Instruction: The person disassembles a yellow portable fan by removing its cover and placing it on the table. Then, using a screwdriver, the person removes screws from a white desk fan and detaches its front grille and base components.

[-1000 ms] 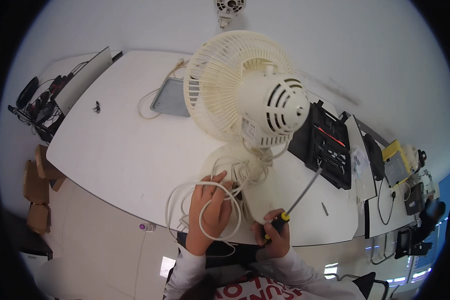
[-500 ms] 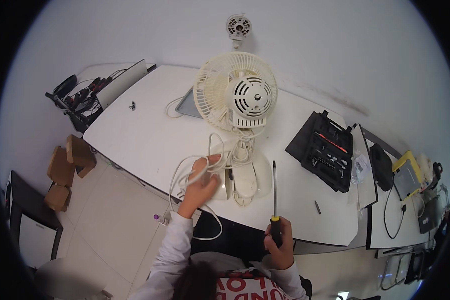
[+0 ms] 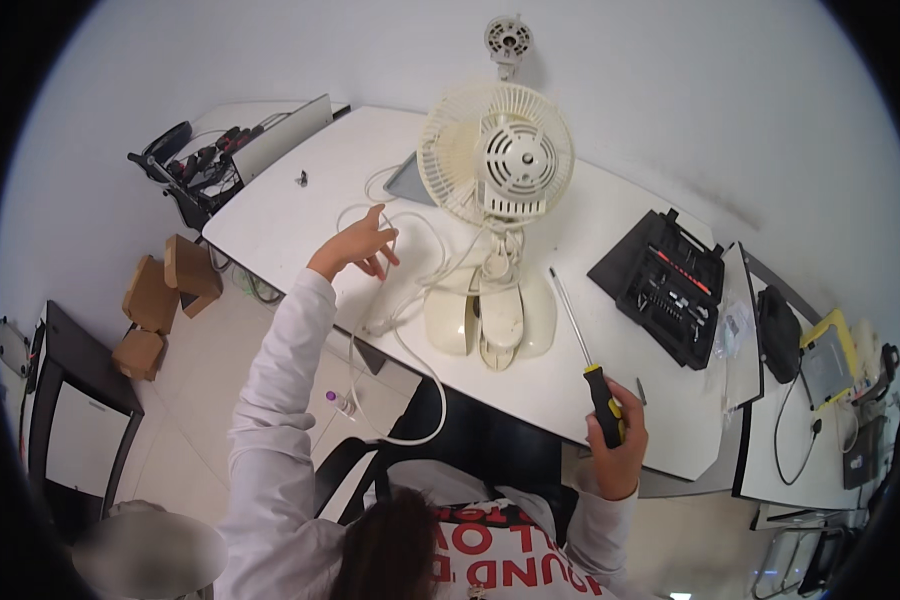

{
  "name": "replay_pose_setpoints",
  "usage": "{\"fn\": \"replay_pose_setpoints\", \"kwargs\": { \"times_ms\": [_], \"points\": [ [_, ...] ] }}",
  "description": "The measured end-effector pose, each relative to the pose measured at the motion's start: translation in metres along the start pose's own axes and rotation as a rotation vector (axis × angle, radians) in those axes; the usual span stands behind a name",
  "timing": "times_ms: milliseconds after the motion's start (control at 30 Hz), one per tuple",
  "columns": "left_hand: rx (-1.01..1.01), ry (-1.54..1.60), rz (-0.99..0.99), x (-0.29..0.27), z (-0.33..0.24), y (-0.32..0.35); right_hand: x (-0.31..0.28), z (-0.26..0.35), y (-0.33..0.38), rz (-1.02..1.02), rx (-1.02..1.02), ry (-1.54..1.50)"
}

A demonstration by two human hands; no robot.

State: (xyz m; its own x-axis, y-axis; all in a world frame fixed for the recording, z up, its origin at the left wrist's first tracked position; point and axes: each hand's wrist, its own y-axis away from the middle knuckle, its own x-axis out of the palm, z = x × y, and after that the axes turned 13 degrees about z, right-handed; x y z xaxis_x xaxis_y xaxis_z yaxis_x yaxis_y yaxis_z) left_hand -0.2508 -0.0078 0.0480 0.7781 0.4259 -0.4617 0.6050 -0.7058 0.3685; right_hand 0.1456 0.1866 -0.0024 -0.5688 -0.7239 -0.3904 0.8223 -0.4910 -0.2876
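left hand [image 3: 365, 246] reaches out left of the frame's centre, its fingers partly spread; the white cord [image 3: 443, 405] runs right at them, but i cannot tell whether they have hold of it or only touch it. right hand [image 3: 618, 432], at the lower right, is closed round the black and yellow handle of a screwdriver [image 3: 600, 392].

the fan [image 3: 527, 160] stands on the white tabletop [image 3: 300, 225] in the upper middle of the frame, back of its motor showing, its long axis running from the round cage at the top down to the base, nearly straight up and down the picture. it lies to the right of the left hand and up and to the left of the right one; the left hand is somewhat nearer. the screwdriver slants toward the upper left, its tip in the picture just beside the right edge of the fan's base; whether it touches the tabletop cannot be told.

a grey tray [image 3: 404, 184] shows partly behind the cage, and an open tool case [image 3: 670, 300] lies toward the right.
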Motion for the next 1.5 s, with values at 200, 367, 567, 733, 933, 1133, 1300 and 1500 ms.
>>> {"fn": "replay_pose_setpoints", "kwargs": {
  "times_ms": [200, 367, 567, 733, 933, 1133, 1300, 1500],
  "points": [
    [0.365, -0.413, -0.450, -0.008, -0.063, 0.024, -0.021, 0.022, -0.020, -0.242, -0.207, 0.050],
    [1.143, -0.555, -0.609, 0.031, -0.104, 0.030, -0.026, 0.033, -0.028, -0.443, -0.422, -0.055],
    [1.247, -0.404, -0.463, 0.064, -0.132, -0.011, -0.008, 0.041, -0.052, -0.577, -0.640, 0.140],
    [1.238, -0.378, -0.528, 0.071, -0.124, -0.038, -0.006, 0.044, -0.060, -0.574, -0.704, 0.258],
    [1.300, -0.277, -0.545, 0.074, -0.122, -0.048, 0.009, 0.049, -0.080, -0.587, -0.687, 0.190],
    [1.321, -0.205, -0.531, 0.075, -0.122, -0.049, 0.011, 0.052, -0.083, -0.528, -0.691, 0.278],
    [1.345, -0.201, -0.544, 0.078, -0.123, -0.051, -0.010, 0.088, -0.074, -0.263, -0.721, 0.462],
    [1.348, -0.246, -0.580, 0.078, -0.121, -0.048, -0.024, 0.145, -0.082, 0.093, -0.718, 0.592]
  ]
}}
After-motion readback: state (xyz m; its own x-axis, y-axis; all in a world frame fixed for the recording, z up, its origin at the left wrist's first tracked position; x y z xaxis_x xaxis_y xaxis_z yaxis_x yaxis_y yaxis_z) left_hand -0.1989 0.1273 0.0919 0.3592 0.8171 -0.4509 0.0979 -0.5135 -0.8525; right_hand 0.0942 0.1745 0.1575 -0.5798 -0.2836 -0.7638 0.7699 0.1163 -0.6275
